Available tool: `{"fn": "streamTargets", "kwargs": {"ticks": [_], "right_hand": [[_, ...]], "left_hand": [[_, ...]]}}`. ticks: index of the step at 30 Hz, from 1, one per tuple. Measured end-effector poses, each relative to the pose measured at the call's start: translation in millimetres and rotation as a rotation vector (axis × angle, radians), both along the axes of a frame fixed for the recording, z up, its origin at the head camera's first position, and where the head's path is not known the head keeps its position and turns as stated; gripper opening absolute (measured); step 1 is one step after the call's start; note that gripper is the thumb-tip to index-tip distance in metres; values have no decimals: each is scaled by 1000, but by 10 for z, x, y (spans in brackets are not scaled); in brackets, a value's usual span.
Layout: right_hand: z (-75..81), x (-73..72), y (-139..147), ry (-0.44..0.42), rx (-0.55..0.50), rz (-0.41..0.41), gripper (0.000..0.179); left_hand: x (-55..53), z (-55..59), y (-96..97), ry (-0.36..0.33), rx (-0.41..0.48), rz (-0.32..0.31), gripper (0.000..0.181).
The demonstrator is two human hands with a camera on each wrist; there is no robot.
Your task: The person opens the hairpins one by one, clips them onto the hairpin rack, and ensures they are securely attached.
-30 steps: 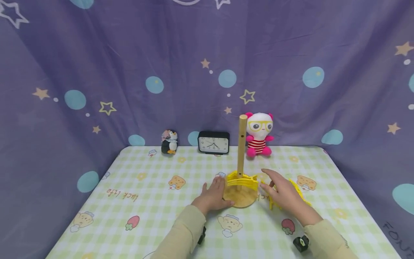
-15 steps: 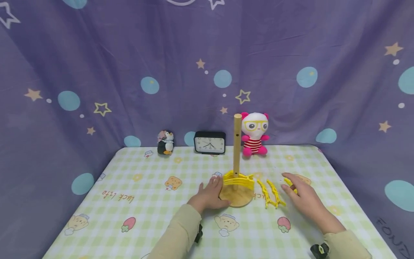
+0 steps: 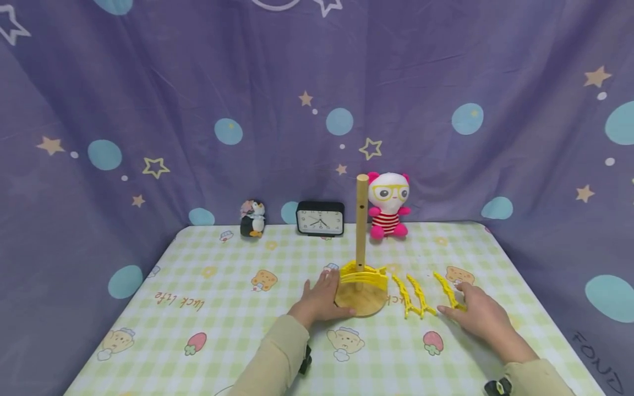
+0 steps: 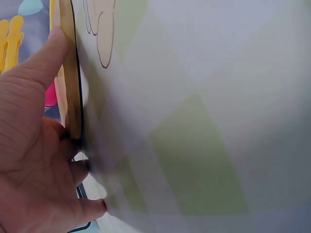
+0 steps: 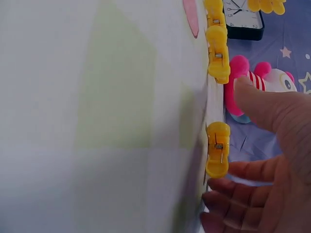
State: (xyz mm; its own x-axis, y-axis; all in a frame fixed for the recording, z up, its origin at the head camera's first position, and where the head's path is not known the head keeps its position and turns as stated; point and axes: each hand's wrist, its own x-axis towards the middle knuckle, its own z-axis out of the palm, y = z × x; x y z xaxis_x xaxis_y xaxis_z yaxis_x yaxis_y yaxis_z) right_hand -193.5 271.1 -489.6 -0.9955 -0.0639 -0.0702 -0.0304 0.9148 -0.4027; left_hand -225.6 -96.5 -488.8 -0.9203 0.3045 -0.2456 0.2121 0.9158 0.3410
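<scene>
A wooden stand (image 3: 361,300) has a round base and an upright post. Several yellow spring clips (image 3: 364,279), long and curved like banana hair clips, sit low around the post. My left hand (image 3: 322,298) holds the left rim of the base, its thumb at the front edge; the left wrist view shows the thumb against the wooden rim (image 4: 72,73). Further right, a single yellow clip (image 3: 446,289) lies on the cloth. My right hand (image 3: 482,313) is at that clip's near end, thumb and fingers spread apart. In the right wrist view the clip (image 5: 217,149) stands close to the fingertips.
Two more yellow clips (image 3: 415,294) lie between the stand and my right hand. Along the back edge are a penguin figure (image 3: 253,219), a black clock (image 3: 320,218) and a panda plush (image 3: 388,206). A checked cloth (image 3: 238,330) covers the table; a purple curtain (image 3: 277,71) hangs behind.
My right hand has moved rightward, away from the stand, then down toward the near end of the rightmost clip, uncovering the clips. My left hand stays at the base. The head view shifts slightly.
</scene>
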Motion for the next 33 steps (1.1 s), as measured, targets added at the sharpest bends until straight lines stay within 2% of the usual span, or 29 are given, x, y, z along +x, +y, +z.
{"fn": "streamTargets", "kwargs": {"ticks": [6, 15, 19, 24, 33], "right_hand": [[-15, -36, 11, -88, 48, -25, 78], [-12, -46, -3, -92, 56, -28, 74], [-8, -46, 10, -70, 57, -13, 71], [-5, -34, 30, -31, 45, 1, 59], [50, -6, 24, 78, -50, -75, 50]], "left_hand": [[11, 48, 28, 4, -1, 13, 112], [27, 82, 37, -1, -21, 33, 112], [29, 83, 32, 2, -21, 34, 112], [27, 74, 22, 0, -21, 34, 111], [43, 69, 25, 14, 3, 36, 111]]}}
